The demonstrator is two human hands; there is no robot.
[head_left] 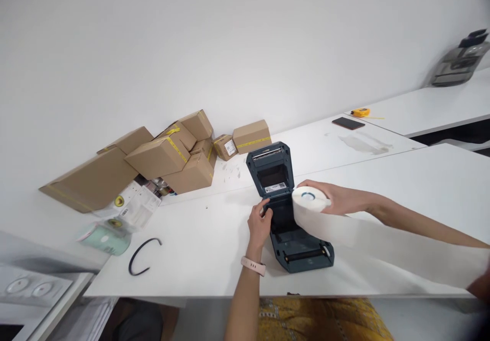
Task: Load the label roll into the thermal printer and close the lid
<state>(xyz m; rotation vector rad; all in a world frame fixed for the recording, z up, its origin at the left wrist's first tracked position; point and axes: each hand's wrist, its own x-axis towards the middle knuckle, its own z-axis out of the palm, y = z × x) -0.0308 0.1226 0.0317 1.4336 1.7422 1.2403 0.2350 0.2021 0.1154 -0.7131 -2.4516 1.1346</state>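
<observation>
Worktop [191,259]: big and white, cut off on the right.
Brown boxes [158,154]: heaped by the wall [229,40] on my left. Some hide behind others.
Long white strip [401,241]: comes off the paper roll [310,208] and runs to the right. A dark, blurry thing [481,282] is at its far end; I can't make it out.
Printer [283,216]: in front of me on the worktop. Its lid is up, leaning back to the wall. Its long way goes from the wall to me, near end turned a bit right. The roll hides some of its inside.
Where the roll is: over the printer's right side. Its hole faces up at me, tipped a bit.
Right grip [342,198]: curled round the roll's right side, holding it. My arm comes in from the right; some fingertips are hidden.
Left grip [260,223]: half open, fingers bent on the printer's left edge. I can't tell if it's squeezing. My arm reaches straight up from below.
Black phone [348,123]: flat, near the wall, on the right.
</observation>
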